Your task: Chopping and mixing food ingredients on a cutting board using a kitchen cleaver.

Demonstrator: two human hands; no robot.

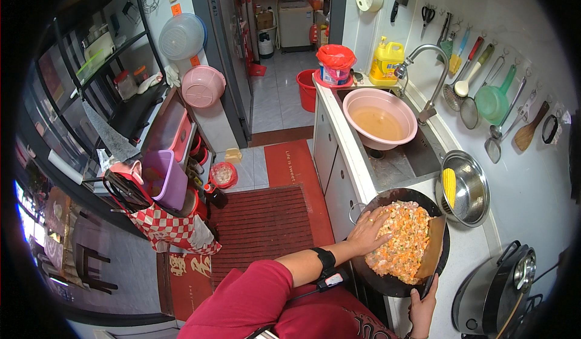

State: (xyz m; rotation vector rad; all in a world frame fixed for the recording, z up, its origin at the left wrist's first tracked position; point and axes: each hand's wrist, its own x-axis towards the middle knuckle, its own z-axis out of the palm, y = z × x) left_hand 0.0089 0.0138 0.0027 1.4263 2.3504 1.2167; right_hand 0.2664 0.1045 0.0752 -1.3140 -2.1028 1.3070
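A mound of finely chopped orange, pale and green food (401,241) covers much of a dark round chopping board (379,284) with a metal ring (356,213) at its side. My left hand (368,233) lies on the near left edge of the mound, fingers spread, a ring on one finger. In my right hand (423,306) is the handle of a cleaver (431,250). Its broad blade leans against the mound's right side, smeared with bits of food.
Beyond the board is a sink (404,171) with a pink basin (386,116) of cloudy water under the faucet (429,107). A steel bowl (472,193) with a corn cob (449,187) stands to the right, above a grey cooker (481,293). Utensils hang on the wall. A bottle (215,196) stands on the floor.
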